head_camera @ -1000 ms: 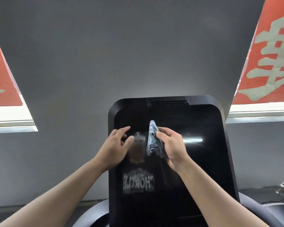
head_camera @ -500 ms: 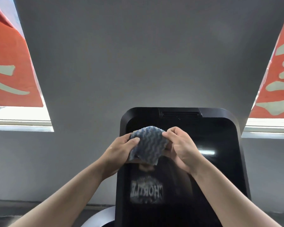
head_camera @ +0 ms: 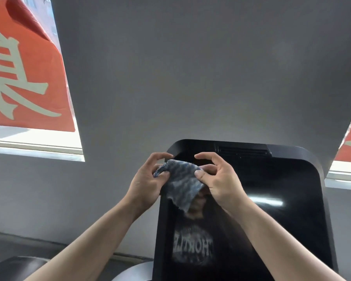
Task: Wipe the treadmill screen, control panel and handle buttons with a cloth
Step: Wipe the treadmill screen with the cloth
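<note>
Grey wall fills the background, with an orange banner over the window at left and a second one at the right edge. Treadmill screen stands in front of me, dark and glossy, tilted back, with a vent slot along its top edge.

Cloth is blue-grey, held up in front of the screen's upper-left corner. I can't tell whether it touches the glass. Left hand pinches its left edge, thumb over bunched fabric, the other fingers curled above. Right hand pinches the right edge between thumb and a finger, index arched over the top. Cloth hangs between the 2 hands, long axis running down to a ragged lower corner. Both hands are equally near; the screen lies just beyond the fingers.

Versus 0.5 s ago: cloth sat spread flat between the hands then, now it droops lower and the left side is more bunched. View has tipped up and left.

Judgement: I'm still arranging the cloth, wiping not started.
</note>
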A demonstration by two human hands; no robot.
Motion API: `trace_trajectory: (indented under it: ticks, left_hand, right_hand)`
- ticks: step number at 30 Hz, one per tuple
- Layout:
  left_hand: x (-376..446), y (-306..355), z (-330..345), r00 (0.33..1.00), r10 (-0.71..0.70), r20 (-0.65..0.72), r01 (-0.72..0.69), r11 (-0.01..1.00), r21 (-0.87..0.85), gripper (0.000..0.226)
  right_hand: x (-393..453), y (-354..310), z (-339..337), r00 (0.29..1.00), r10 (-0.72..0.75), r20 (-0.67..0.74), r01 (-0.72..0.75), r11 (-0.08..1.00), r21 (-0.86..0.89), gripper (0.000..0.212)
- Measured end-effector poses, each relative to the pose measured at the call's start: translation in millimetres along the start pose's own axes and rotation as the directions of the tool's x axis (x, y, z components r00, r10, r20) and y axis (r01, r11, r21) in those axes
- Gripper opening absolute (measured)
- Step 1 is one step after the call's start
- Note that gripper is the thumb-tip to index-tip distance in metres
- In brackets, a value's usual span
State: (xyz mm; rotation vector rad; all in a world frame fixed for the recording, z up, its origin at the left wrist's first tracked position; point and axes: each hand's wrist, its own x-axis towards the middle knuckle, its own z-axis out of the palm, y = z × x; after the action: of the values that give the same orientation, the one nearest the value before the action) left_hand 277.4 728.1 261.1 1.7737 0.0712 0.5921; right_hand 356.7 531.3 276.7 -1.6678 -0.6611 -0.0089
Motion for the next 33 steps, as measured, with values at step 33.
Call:
trace_trajectory:
  ticks: [33]
  left_hand:
    - [53.9,-95.0,63.5,0.985,-0.011,-0.173,0.087,0.895,0.437,0.071]
  right_hand:
    - [147.9,11.7,5.5,0.869,0.058,0.492,0.454,0.303,-0.838,0.072]
